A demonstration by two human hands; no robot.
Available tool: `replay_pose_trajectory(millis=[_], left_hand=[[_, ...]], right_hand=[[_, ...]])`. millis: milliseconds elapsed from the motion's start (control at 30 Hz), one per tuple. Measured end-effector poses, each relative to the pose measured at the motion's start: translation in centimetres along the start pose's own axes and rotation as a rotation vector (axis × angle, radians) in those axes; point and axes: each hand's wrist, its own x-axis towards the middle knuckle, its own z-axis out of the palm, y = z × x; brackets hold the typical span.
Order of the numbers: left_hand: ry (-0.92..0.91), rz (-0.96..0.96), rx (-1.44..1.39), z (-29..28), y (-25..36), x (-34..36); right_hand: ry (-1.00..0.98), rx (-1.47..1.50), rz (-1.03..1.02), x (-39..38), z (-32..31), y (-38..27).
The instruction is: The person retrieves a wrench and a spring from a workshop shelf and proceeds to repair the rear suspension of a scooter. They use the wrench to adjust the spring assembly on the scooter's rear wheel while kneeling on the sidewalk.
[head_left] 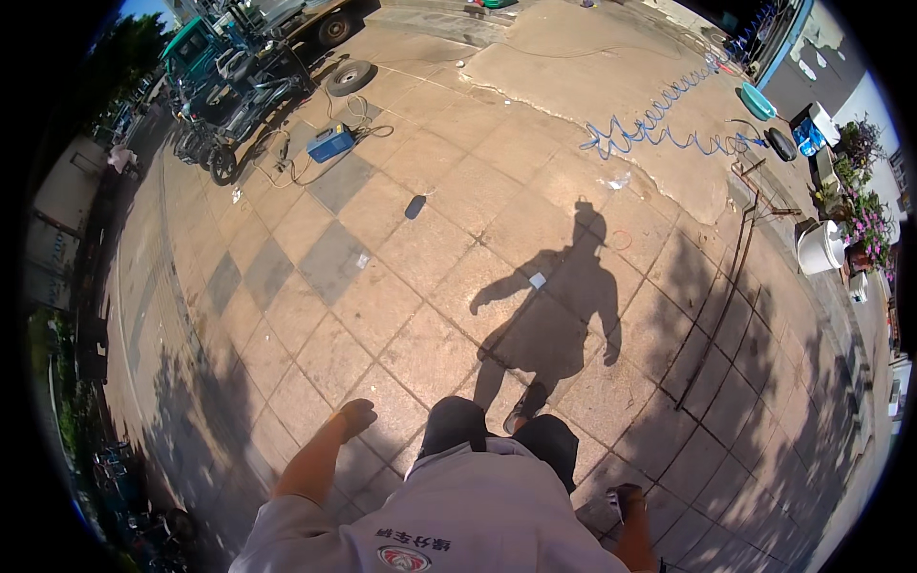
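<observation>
My left hand [356, 418] hangs beside my left thigh, above the paving, with its fingers curled in and nothing showing in them. Low on my other side, my right hand [627, 498] is partly in shade and seems closed around something dark with a pale part, which I cannot make out. Neither hand touches anything on the ground. Ahead of me on the tiles lies a small dark oblong object [415, 206]. Closer to my feet is a small white square piece [537, 280], within my shadow.
A blue machine box [330, 142] with cables, a loose tyre [350, 77], motorbike [224, 158] and green-cabbed truck [186, 48] stand far left. Far right are a coiled blue hose [621, 138], teal basin [757, 101], white bucket [821, 247], flowers [867, 224] and a rusty metal frame [726, 304].
</observation>
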Motion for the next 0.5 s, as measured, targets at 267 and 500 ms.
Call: replay_pose_trajectory(millis=[267, 500], left_hand=[[-0.156, -0.268, -0.103, 4.1, -1.3, 2.7], [-0.008, -0.33, -0.344, -7.8, 5.1, 14.9]], right_hand=[[0.104, 0.074, -0.658, -2.3, 3.8, -47.7], [0.073, -0.187, -0.244, 4.1, 9.9, -54.0]])
